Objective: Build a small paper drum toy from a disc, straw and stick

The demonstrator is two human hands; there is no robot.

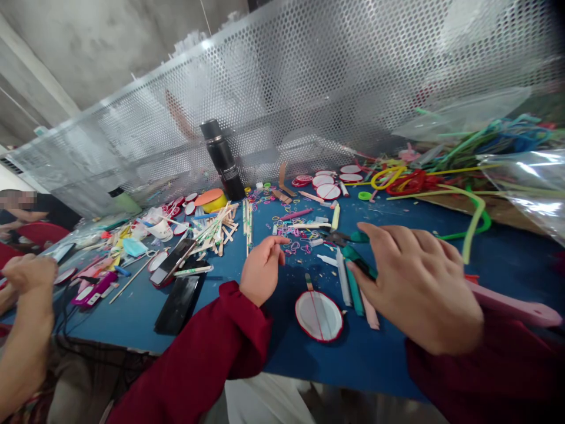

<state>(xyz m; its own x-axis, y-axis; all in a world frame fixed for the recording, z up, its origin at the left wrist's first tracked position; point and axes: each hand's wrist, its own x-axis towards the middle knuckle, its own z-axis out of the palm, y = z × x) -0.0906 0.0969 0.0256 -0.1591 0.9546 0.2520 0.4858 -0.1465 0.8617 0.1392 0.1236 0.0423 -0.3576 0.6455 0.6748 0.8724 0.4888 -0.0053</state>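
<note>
One blue table (375, 360); perforated screen (309, 76); right hand (415, 285) grips pliers (354, 257); left hand (261, 268)'s hold unclear

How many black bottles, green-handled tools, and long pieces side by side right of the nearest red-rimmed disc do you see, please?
Black bottle: 1
Green-handled tool, in the right hand: 1
Long pieces: 3 (grey, teal, pink)
Total: 5

A perforated metal screen (309, 94) backs the blue tabletop (375, 366) under a grey ceiling (110, 41).
</note>
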